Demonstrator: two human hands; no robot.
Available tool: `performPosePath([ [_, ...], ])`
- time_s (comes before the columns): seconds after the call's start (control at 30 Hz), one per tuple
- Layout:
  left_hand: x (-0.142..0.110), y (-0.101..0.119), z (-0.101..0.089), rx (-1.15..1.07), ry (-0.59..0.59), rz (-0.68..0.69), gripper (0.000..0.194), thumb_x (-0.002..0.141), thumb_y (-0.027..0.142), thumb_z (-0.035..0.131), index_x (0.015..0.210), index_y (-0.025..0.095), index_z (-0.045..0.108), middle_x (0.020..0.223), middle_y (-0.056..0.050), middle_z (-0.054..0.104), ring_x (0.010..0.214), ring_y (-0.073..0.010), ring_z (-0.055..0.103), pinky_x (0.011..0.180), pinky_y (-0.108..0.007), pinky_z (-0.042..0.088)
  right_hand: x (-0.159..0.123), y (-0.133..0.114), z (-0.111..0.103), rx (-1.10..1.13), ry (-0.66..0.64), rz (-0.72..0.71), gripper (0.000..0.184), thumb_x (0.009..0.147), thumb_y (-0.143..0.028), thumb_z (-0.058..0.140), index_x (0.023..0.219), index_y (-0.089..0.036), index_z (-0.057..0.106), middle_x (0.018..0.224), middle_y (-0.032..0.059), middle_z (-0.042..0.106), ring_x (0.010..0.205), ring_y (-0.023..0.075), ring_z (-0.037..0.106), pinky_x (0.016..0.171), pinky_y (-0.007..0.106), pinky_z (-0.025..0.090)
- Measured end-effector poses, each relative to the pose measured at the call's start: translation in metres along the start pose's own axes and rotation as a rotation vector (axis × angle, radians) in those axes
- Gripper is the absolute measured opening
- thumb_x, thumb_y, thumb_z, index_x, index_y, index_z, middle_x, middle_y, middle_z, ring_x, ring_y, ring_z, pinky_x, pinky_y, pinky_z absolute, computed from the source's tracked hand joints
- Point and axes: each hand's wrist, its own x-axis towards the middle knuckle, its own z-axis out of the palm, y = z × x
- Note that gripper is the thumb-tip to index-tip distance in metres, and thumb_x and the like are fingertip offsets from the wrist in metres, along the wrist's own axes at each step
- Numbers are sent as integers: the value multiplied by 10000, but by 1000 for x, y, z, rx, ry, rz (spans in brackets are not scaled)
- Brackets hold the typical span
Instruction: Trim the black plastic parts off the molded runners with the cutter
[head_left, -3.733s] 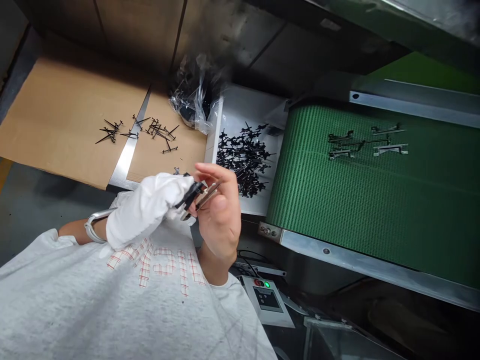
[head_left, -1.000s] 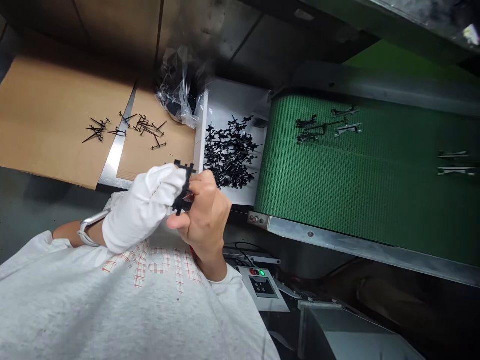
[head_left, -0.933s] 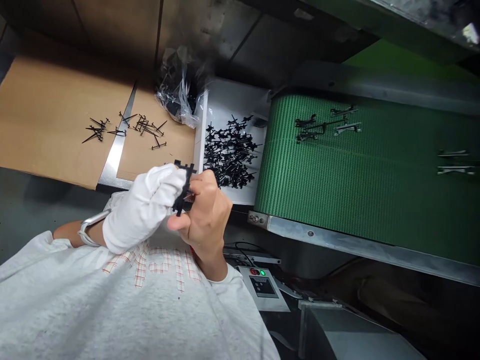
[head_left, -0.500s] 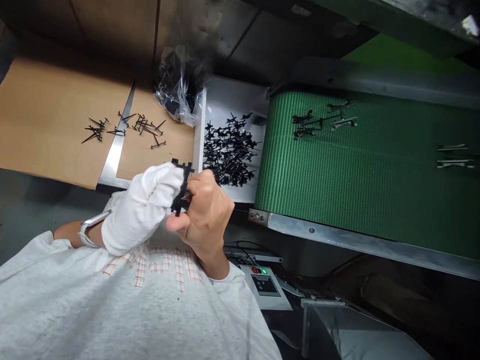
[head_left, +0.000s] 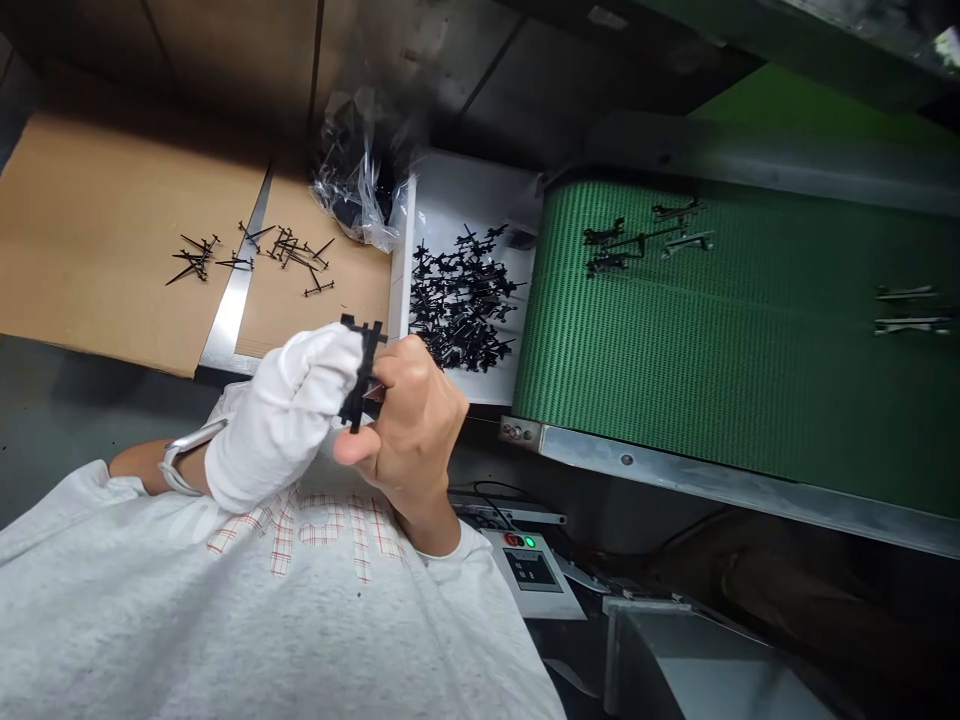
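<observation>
From my end, the head view shows both hands meeting over the shirt [head_left: 292, 620], with a black part [head_left: 360, 375] upright between them. The gloved left hand [head_left: 289, 410] has its fingers closed on the part's left side. The bare right hand [head_left: 420, 420] has its fingers curled in, the thumb touching the part's lower end; its knuckles hide the fingertips, so I cannot tell how firmly it grips. A watch [head_left: 191, 440] sits on the left wrist.

Right behind the hands I have the white box [head_left: 465, 190], holding a tangled pile of black pieces [head_left: 465, 300]; the right hand blocks my view of its near left corner. The box's left wall stands between that pile and the cardboard [head_left: 105, 220], where loose thin pieces [head_left: 292, 248] lie scattered, some across a metal strip [head_left: 240, 300]. A clear plastic bag [head_left: 364, 190] slumps against the box's far left side, with something dark inside.

To the right I see the green belt [head_left: 660, 370], just beside the box. A cluster of dark parts [head_left: 641, 240] lies near its rounded end, and two long parts [head_left: 911, 325] lie well apart from it, farther right. A metal rail [head_left: 675, 485] edges the near side. Below it, a control box [head_left: 551, 600] shows a lit green light [head_left: 530, 542] beside a red button [head_left: 513, 540].
</observation>
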Motion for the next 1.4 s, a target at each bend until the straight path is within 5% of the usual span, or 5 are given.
performPosePath([
  [0.57,-5,-9,-1,-5,-4,31,389,903,526,630,649,238,567,691,-11,603,651,-176,595,653,-304,578,0,-3,-3,-8,17,9,542,1021,-695,175,826,-258,429,635,-28,411,537,137,354,479,288,232],
  [0.87,-6,-3,4,-81,-9,-26,306,903,472,650,718,234,604,740,-24,673,717,-190,650,700,-308,608,-3,-3,-7,31,-13,15,459,1024,-654,341,848,-257,488,633,-31,408,562,146,338,510,303,241],
  [1.4,-5,-4,3,-64,51,-32,498,887,653,629,645,243,483,692,-9,561,684,-177,575,694,-327,567,2,-4,-3,-7,-6,-24,507,1064,-601,236,758,-256,447,644,-23,422,573,147,350,515,311,222],
])
